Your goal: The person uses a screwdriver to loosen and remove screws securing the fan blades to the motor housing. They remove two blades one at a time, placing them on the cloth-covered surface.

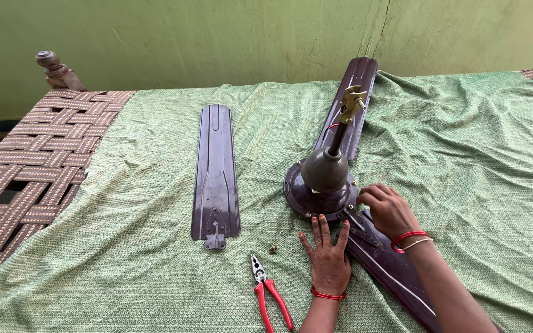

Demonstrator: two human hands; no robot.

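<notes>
- Left hand point(329, 262): flat, fingers spread, holding nothing, at 6 o'clock of the one fan motor point(321, 191).
- Right hand point(388, 208): fingers pinched at 3 o'clock; contents probably a screw, unclear.
- Three fan blades: one detached point(216, 172), two attached point(356, 102).
- One pair of pliers point(269, 297).

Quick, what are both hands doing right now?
Left hand: open, flat, fingers against the fan motor.
Right hand: fingers curled at the motor's edge; what it holds cannot be told.

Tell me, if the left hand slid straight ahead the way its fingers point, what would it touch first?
Probably the dark brown round fan motor housing: the left hand lies flat on the green cloth, fingertips already at its rim.
</notes>
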